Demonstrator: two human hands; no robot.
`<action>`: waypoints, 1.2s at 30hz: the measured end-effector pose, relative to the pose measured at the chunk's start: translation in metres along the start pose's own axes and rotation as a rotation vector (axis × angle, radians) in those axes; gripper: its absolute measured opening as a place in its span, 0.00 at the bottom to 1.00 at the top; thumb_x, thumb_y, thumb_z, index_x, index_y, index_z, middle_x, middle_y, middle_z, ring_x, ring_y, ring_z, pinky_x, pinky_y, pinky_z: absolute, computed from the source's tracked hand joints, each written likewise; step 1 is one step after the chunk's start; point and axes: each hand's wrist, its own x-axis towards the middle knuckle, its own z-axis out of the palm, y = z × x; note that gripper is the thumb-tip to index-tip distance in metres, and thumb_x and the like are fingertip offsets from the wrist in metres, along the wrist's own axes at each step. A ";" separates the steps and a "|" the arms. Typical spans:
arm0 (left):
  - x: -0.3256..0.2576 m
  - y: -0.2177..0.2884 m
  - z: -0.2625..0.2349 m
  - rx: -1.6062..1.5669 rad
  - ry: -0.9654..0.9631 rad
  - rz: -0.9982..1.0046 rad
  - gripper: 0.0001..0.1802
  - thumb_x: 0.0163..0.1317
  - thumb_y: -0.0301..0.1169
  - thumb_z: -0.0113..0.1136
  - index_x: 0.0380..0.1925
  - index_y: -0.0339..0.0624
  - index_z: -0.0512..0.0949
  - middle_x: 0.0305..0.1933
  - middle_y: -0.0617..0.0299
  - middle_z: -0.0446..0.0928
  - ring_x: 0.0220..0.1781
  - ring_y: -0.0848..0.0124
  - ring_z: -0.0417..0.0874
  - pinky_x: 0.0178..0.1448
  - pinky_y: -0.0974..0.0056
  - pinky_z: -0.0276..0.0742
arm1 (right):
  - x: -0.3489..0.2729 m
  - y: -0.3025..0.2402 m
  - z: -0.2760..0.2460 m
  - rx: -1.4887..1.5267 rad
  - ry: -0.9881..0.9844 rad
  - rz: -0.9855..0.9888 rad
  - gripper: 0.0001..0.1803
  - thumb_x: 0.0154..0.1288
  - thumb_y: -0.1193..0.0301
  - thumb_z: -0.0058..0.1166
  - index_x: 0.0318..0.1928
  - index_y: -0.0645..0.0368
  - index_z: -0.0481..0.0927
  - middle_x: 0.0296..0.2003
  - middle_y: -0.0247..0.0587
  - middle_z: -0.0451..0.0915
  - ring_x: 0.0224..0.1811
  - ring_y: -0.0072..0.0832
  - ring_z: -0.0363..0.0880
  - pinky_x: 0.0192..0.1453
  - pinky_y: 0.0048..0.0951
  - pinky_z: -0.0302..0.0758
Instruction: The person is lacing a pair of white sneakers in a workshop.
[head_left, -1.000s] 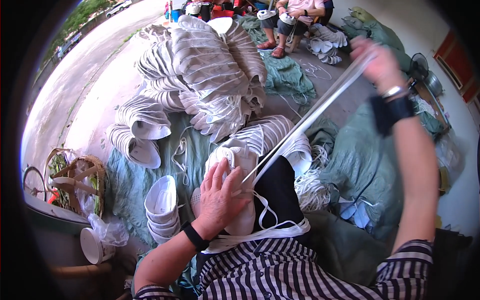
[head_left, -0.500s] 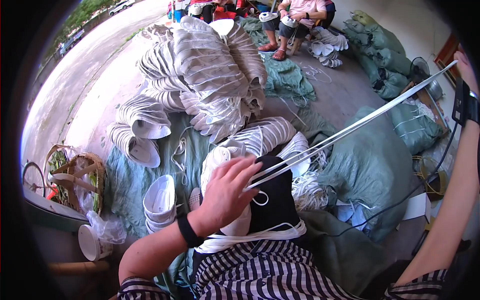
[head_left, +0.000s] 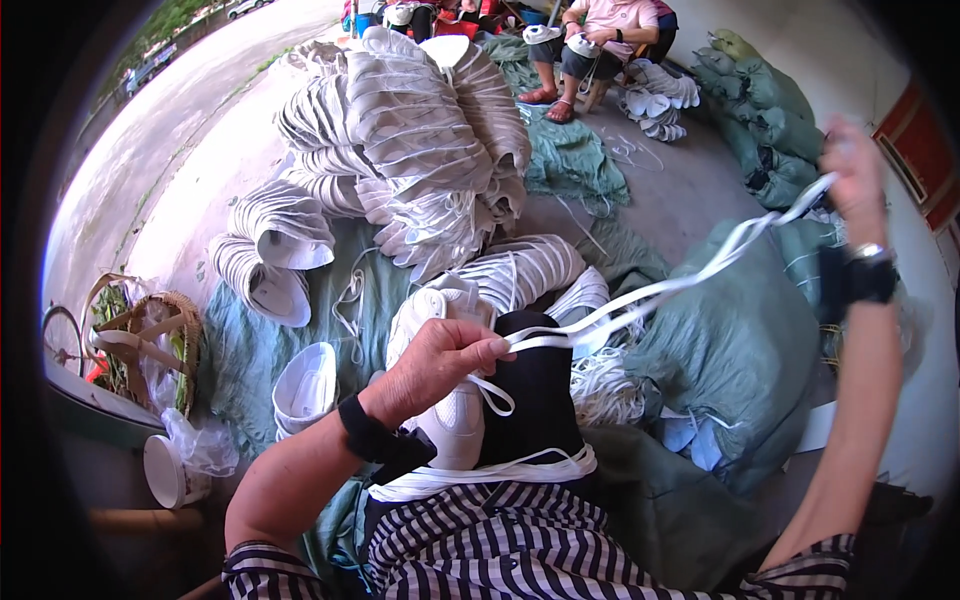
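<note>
White shoelaces point(head_left: 680, 285) stretch slantwise from the middle up to the right, between my hands. My left hand point(head_left: 440, 362) pinches them between thumb and fingers, just above a white shoe upper point(head_left: 452, 430) on my lap. A small lace loop point(head_left: 497, 398) hangs beneath that hand. Raised at the far right, my right hand point(head_left: 856, 178) is closed on the other end; motion blurs it a little. Black cloth point(head_left: 535, 400) covers my lap beside the upper, and more white laces point(head_left: 485, 480) lie across my waist.
A tall heap of nested white shoe uppers point(head_left: 420, 130) stands ahead, with a smaller stack point(head_left: 305, 385) at left. Green sacks point(head_left: 735, 340) bulge at right. A basket point(head_left: 185, 330) and white tub point(head_left: 172, 472) sit at far left. Another person point(head_left: 605, 25) sits beyond, handling white uppers.
My right hand has come inward and slightly lower, and the taut laces now sag and twist. My left hand has gone from loosely spread fingers to a pinch on them.
</note>
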 end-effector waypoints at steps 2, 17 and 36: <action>-0.005 -0.006 -0.006 0.056 0.061 0.011 0.14 0.65 0.37 0.56 0.33 0.35 0.82 0.27 0.66 0.78 0.32 0.79 0.75 0.40 0.72 0.73 | -0.062 0.088 0.098 -0.192 -0.383 0.059 0.10 0.63 0.71 0.48 0.36 0.64 0.79 0.37 0.42 0.80 0.25 0.21 0.75 0.32 0.19 0.73; -0.051 -0.033 -0.015 1.169 0.355 0.449 0.09 0.47 0.26 0.67 0.31 0.48 0.80 0.30 0.65 0.74 0.33 0.67 0.76 0.32 0.66 0.77 | -0.199 0.244 0.142 0.104 -0.867 1.221 0.12 0.68 0.66 0.49 0.43 0.63 0.74 0.21 0.30 0.73 0.11 0.06 0.59 0.12 0.10 0.54; -0.059 -0.041 -0.044 0.349 0.040 0.006 0.12 0.64 0.38 0.57 0.30 0.40 0.73 0.37 0.64 0.66 0.38 0.75 0.67 0.43 0.70 0.67 | -0.238 0.243 0.175 -0.640 -1.157 0.138 0.10 0.61 0.70 0.54 0.41 0.59 0.82 0.32 0.44 0.81 0.32 0.36 0.80 0.38 0.30 0.75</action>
